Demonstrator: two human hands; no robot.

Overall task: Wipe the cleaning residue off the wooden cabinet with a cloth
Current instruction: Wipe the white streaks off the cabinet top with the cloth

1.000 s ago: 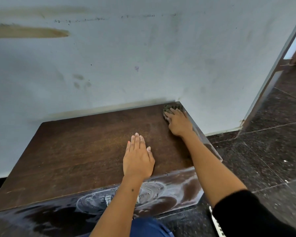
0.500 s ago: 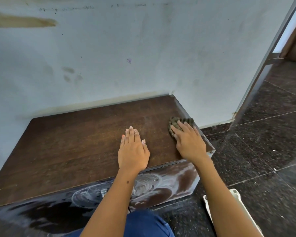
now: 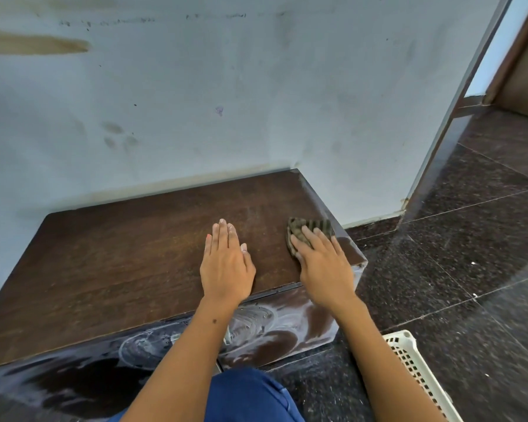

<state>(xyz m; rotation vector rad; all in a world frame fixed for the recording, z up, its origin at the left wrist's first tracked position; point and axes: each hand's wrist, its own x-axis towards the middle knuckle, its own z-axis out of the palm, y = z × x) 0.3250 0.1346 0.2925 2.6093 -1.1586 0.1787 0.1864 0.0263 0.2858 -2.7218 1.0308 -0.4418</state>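
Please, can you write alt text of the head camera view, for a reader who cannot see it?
A person's right hand presses a dark striped cloth flat on the top of a low wooden cabinet near its right edge, while the left hand rests flat beside it. White swirled residue covers the cabinet's front. A pale stained wall stands behind.

Pale blue wall (image 3: 256,86), scuffed, with a brown smear (image 3: 34,45) at upper left. Dark speckled tile floor (image 3: 470,254). White perforated plastic basket (image 3: 415,367), lower right, partly out of frame. Doorway frame (image 3: 457,102), right.
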